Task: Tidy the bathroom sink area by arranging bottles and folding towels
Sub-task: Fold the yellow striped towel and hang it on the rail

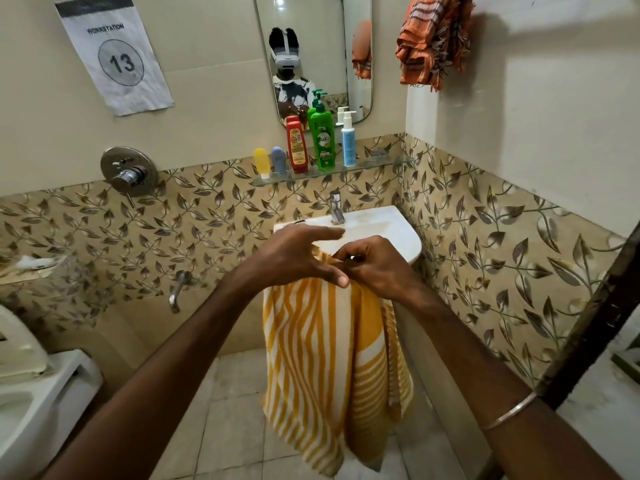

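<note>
I pinch the top edge of the yellow striped towel (322, 358) with my right hand (377, 268), letting it hang at 6 o'clock below the sink (398, 233) to straighten for folding, while my left hand (298, 254) spreads wide beside it.

We have a single wide-angle view from the person's head, looking forward and down over both forearms toward the sink (398, 233) in the corner, close enough that the left hand (298, 252) and right hand (377, 268) meet near the middle of the picture in front of the basin. The camera faces the back wall squarely, so we see the mirror (313, 57) and the glass shelf (374, 166) up high, while the floor (235, 410) fills the bottom. The lens bends straight lines outward near the edges, and with only this one view we have no shared part to compare
</note>
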Demonstrator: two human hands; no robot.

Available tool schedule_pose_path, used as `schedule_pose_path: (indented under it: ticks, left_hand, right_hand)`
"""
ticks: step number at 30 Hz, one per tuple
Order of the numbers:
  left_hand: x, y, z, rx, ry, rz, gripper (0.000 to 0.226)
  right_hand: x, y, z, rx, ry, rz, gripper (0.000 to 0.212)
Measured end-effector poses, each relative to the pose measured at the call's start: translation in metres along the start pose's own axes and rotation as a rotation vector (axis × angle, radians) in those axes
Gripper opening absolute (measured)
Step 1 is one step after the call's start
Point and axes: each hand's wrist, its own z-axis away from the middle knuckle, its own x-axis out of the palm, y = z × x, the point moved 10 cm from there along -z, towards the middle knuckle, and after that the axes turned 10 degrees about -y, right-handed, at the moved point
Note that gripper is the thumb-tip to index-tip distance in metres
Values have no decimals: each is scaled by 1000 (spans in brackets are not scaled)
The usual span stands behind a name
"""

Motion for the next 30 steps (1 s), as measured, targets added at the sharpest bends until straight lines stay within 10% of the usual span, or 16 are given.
schedule_pose_path:
  ticks: [15, 30]
  left_hand:
    - [-4, 4, -9, 23, 32, 9, 17]
    - [-56, -17, 21, 23, 343, -27, 15]
  right_hand:
    - [-12, 3, 16, 31, -54, -9, 20]
    - [-16, 40, 24, 157, 96, -223, 26]
